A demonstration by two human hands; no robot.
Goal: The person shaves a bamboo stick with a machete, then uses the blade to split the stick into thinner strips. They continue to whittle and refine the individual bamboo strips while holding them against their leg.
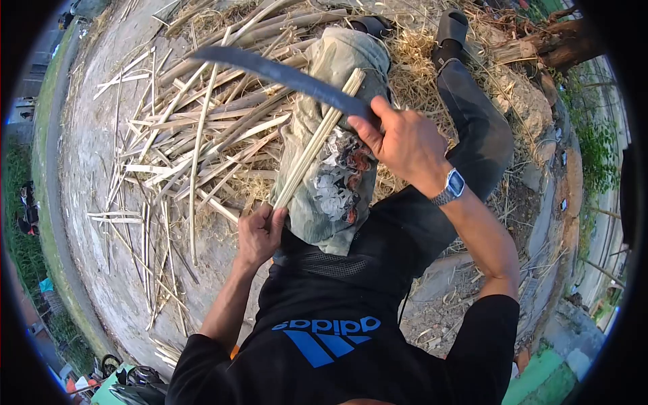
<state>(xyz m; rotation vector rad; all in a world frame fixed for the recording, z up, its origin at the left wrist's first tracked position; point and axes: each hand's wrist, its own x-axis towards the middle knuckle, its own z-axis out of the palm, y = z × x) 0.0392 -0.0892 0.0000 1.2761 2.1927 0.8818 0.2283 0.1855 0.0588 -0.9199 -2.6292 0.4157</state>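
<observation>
My left hand [261, 234] is closed around the lower end of a pale split bamboo strip [304, 162], which slants up and away across a worn cloth [317, 74] laid over my leg. My right hand [407, 143] grips a long curved knife [283, 75] at its handle, which the fingers hide. The dark blade points to the left and crosses over the strip near its upper end. White, grey and rust-coloured patches mark the cloth beside the strip.
Many bamboo strips and split pieces [196, 142] lie heaped on the ground to the left and ahead. Curly shavings [415, 67] gather between my feet. A thick log [547, 44] and rocks [530, 111] stand at the upper right. Green plants [594, 142] grow beyond.
</observation>
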